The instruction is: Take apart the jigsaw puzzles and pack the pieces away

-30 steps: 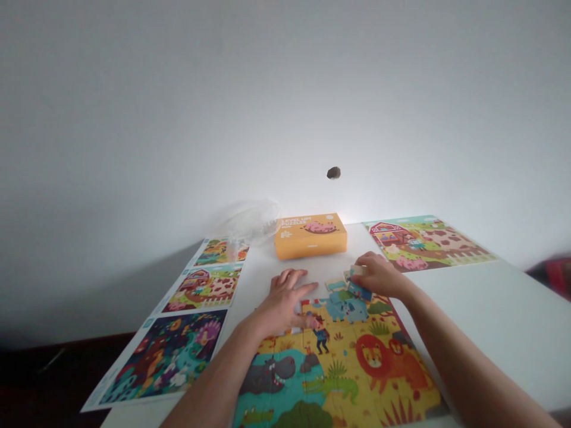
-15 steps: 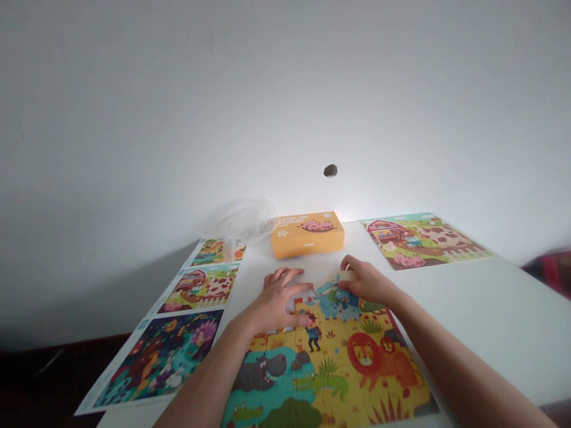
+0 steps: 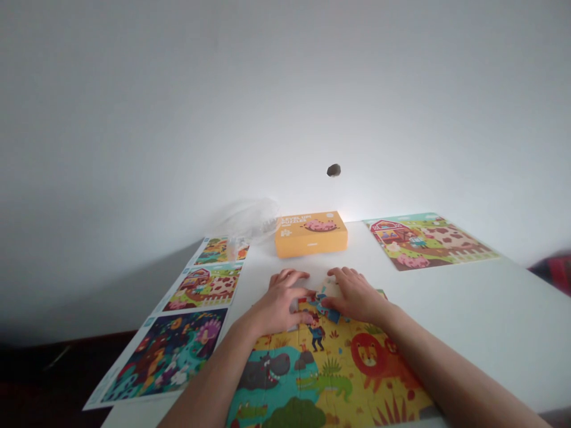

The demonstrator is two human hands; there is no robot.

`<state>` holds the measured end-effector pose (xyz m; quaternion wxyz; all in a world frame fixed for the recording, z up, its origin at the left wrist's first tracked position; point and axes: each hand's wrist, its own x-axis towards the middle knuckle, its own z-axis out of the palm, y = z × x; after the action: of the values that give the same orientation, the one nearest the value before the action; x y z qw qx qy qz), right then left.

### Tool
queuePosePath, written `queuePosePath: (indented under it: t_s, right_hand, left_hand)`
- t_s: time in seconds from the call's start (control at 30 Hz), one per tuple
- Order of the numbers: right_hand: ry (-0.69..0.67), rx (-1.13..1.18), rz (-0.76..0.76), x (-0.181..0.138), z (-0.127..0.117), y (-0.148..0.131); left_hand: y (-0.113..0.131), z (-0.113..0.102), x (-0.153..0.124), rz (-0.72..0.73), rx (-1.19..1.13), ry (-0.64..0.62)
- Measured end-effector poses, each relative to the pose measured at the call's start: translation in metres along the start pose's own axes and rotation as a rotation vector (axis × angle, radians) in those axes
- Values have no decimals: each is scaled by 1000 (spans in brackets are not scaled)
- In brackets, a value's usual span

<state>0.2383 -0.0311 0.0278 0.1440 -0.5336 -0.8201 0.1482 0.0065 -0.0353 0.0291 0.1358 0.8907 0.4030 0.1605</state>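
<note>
A jigsaw puzzle with a lion, hippo, crocodile and a small figure lies in front of me, mostly joined. My left hand rests at its upper left edge, fingers apart, thumb on the puzzle beside the figure; nothing shows in its grasp. Across from it, my right hand is curled over the upper edge. Between its thumb and fingers is a pale and blue puzzle piece, tilted over the blue elephant part. My right hand covers some of that area, so I cannot tell whether the piece touches its neighbours.
An orange puzzle box stands at the back by the wall, with a crumpled clear plastic bag beside it. A finished farm puzzle lies at the back right. Along the left edge lies a sheet of printed pictures.
My right hand has shifted left, towards my left hand, carrying the puzzle piece over the upper edge. My left hand has hardly moved. The view has swung slightly.
</note>
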Motion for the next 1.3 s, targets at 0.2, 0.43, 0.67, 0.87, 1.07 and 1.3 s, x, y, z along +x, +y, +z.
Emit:
queuePosePath:
  t_s: [0.2, 0.43, 0.67, 0.87, 1.07, 1.3]
  right_hand:
    - [-43, 77, 70, 2, 0, -7]
    - [-23, 86, -88, -7, -5, -20]
    - [-39, 132, -166, -8, -11, -20]
    - [72, 328, -160, -8, -14, -22]
    - [273, 564, -96, -3, -3, -18]
    - [419, 495, -144, -1, 0, -16]
  left_hand:
    - [5, 3, 0, 2, -59, 29]
    - [11, 5, -3, -69, -131, 11]
    - [16, 4, -3, -107, -225, 17]
    - [14, 4, -2, -154, -444, 45]
    - [9, 4, -1, -183, -571, 289]
    - [-4, 13, 4, -302, -553, 361]
